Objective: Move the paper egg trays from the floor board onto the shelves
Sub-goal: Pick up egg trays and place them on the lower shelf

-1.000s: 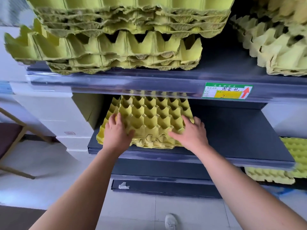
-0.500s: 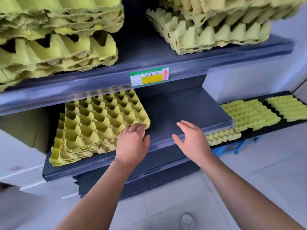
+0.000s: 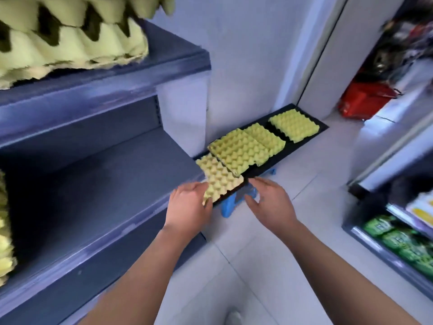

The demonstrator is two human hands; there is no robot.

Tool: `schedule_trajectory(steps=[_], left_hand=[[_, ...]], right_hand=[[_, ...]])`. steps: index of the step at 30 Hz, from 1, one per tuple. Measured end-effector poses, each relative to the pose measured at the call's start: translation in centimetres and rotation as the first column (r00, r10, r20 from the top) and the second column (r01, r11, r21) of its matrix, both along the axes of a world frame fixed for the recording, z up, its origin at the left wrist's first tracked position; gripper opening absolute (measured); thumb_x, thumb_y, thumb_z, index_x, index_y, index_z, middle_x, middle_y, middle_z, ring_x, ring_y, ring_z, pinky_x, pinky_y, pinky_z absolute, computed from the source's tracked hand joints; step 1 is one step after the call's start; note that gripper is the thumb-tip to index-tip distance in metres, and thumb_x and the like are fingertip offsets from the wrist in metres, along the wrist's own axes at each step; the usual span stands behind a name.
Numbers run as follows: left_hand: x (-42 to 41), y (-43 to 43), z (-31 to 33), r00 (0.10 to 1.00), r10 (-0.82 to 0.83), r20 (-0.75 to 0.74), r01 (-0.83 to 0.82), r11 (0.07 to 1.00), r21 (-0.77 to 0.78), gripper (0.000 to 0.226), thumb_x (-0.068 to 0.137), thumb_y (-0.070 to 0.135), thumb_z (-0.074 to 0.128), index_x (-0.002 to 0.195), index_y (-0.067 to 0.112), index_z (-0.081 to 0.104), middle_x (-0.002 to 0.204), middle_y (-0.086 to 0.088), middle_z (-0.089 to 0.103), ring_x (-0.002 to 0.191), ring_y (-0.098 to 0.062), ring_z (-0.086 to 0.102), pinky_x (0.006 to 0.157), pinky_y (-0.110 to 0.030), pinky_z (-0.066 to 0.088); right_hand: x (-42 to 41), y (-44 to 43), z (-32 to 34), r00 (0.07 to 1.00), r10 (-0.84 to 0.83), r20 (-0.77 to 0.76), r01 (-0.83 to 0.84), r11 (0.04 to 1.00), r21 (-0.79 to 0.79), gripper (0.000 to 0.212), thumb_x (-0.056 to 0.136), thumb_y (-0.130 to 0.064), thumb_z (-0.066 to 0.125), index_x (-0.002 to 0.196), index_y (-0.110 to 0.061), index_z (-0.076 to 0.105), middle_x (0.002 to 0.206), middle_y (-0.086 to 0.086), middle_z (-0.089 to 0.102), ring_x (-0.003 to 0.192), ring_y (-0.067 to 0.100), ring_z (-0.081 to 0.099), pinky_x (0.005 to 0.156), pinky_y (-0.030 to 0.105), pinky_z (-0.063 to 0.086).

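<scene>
At far left, on the lower shelf (image 3: 98, 174), the ragged edge of a pile of yellow-green paper egg trays (image 3: 5, 231), mostly cut off by the frame. Above it, on the upper shelf (image 3: 140, 73), a taller pile of trays (image 3: 70, 38), blurred, reaching to the shelf's front lip. Both shelves dark blue-grey, with a wide bare stretch of the lower one to the right of its pile.

Low in the centre, two bare forearms reaching forward. Left hand (image 3: 187, 207) palm down, fingers loosely bent, at the near corner of the nearest tray (image 3: 219, 178). Perhaps touching it with the fingertips, but too blurred to tell; no closed grip to be seen. Just to the right, the right hand (image 3: 269, 205), open, fingers spread and gently curved. Holds nothing; hovers over the near end of the floor board (image 3: 302, 146) and a blue plastic support (image 3: 230, 204) beneath it.

Floor board black and long, lying along the white wall to the right of the shelves. On it, four lots of trays in a row: the nearest tray at the near end, a second tray (image 3: 239, 151) overlapping its far edge, a third tray (image 3: 267, 137) partly under the second, and a far tray (image 3: 294, 124) set apart at the far end.

Further right, a red object (image 3: 365, 99) on the pale tiled floor by a doorway. At the right edge, a display case with green packets (image 3: 398, 240).
</scene>
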State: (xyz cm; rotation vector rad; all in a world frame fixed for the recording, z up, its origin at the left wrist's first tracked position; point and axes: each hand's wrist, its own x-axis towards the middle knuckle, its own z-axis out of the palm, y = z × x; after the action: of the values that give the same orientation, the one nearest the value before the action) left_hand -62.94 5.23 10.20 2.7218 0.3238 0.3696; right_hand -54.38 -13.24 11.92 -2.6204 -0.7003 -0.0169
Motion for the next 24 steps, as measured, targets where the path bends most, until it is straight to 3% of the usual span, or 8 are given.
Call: schedule_trajectory(steps=[3,6,13,21,24], left_hand=[[5.5,-4.0,-1.0,0.999,-0.021,-0.038,0.019,0.999,-0.046,0.028,0.081,0.022,0.062,0.104,0.007,0.068,0.101,-0.009,0.069,0.093,-0.035,0.062,0.081,-0.041,0.048],[10.1,-6.8,-2.1,0.993,-0.020,-0.113,0.011,0.997,-0.081,0.033,0.087,0.025,0.058,0.115,0.009,0.064,0.113,-0.009,0.066,0.105,-0.033,0.058,0.089,-0.041,0.047],[21.1,-9.6,-4.9,0.979,-0.005,-0.202,-0.014,0.996,-0.093,0.040,0.094,0.034,0.051,0.130,0.018,0.054,0.123,-0.001,0.058,0.114,-0.024,0.052,0.095,-0.034,0.040],[35.2,-8.4,-8.3,0.930,0.043,-0.366,-0.095,0.988,-0.126,0.039,0.095,0.035,0.048,0.130,0.018,0.052,0.129,0.000,0.055,0.119,-0.023,0.048,0.099,-0.034,0.038],[39.6,-7.7,-9.7,0.889,0.055,-0.455,-0.123,0.985,-0.121,0.044,0.096,0.037,0.046,0.138,0.022,0.045,0.135,0.001,0.051,0.123,-0.022,0.045,0.103,-0.035,0.036]], right_hand=[[5.2,-4.1,-0.6,1.000,-0.005,-0.006,0.005,0.999,-0.041,0.031,0.080,-0.021,0.066,0.107,-0.006,0.065,0.110,0.012,0.067,0.101,0.032,0.061,0.086,0.039,0.050],[9.6,-6.9,-1.3,0.999,-0.033,0.009,0.034,0.995,-0.090,0.033,0.085,-0.024,0.061,0.114,-0.008,0.062,0.121,0.009,0.062,0.110,0.026,0.057,0.091,0.031,0.042],[21.0,-9.7,-4.3,0.998,-0.042,-0.036,0.036,0.989,-0.145,0.046,0.092,-0.030,0.053,0.135,-0.014,0.049,0.138,0.004,0.050,0.128,0.021,0.043,0.104,0.029,0.032],[36.1,-8.2,-7.4,0.992,-0.015,-0.129,-0.009,0.984,-0.180,0.047,0.093,-0.028,0.054,0.137,-0.012,0.048,0.137,0.004,0.052,0.128,0.020,0.044,0.105,0.028,0.032],[41.1,-7.3,-8.9,0.982,-0.020,-0.189,-0.016,0.982,-0.186,0.043,0.091,-0.025,0.056,0.131,-0.011,0.053,0.126,0.007,0.058,0.119,0.023,0.050,0.099,0.031,0.038]])
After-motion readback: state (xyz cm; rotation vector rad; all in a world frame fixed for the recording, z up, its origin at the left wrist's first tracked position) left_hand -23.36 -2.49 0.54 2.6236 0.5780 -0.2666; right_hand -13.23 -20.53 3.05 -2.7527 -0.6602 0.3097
